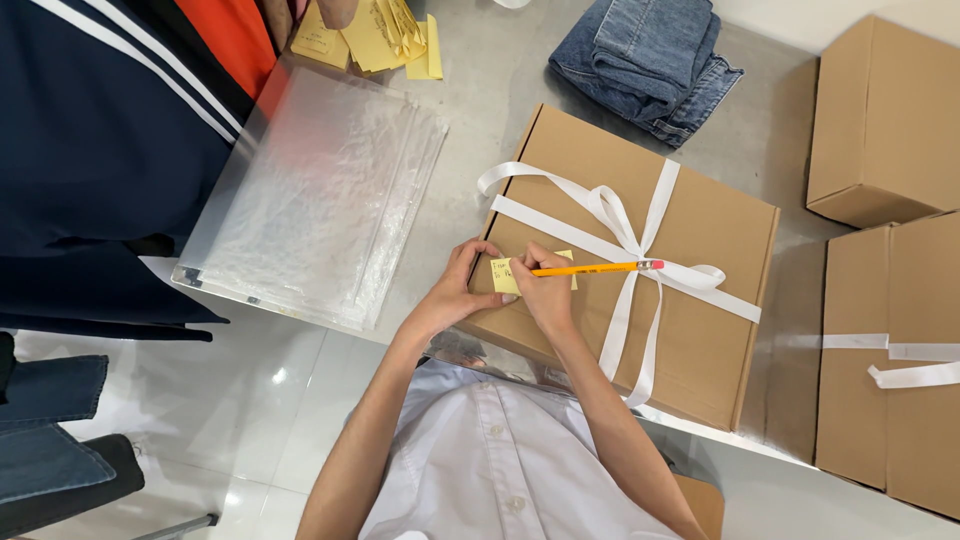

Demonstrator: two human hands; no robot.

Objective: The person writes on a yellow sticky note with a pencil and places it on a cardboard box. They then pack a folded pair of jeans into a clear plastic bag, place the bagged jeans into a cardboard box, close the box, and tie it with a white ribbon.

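A brown cardboard box (700, 260) tied with a white ribbon bow (625, 235) lies on the grey table. A small yellow sticky note (503, 279) sits on the box's near left corner. My right hand (545, 288) grips a yellow pencil (595, 268) with its tip on the note. My left hand (455, 290) rests on the box's corner, fingers pressing beside the note.
A stack of clear plastic bags (320, 200) lies left of the box. Folded jeans (650, 60) sit at the back. More cardboard boxes (880, 120) stand at the right, one with white ribbon (900, 365). Yellow notes (375, 35) lie at the top. Dark clothing (100, 150) hangs left.
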